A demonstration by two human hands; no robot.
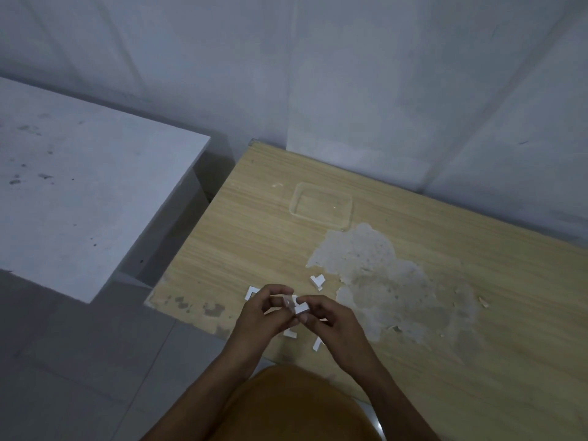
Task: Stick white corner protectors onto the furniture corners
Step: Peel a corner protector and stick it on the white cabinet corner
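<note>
At nine o'clock stands a grey-white table (79,186), and its near corner shows no protector. The wooden desk (413,329) fills the right of the view; the two corners of it you can see, at the far left and near left, are bare too, so by this view nothing is stuck on yet.

You are at the preparing stage. Your left hand (259,316) has its grip narrowed on a thin clear bit, likely the adhesive backing, at the edge of a white corner protector (300,308). Your right hand (331,324) pinches that same protector from the three o'clock side, both hands just above the desk's near edge.

Loose protectors (318,281) lie around your hands, at about ten, one, five and six o'clock. A clear tray (346,218) sits at twelve, seemingly empty.

Left to do, as I judge it: finish peeling, press this piece onto a corner, then the others.
</note>
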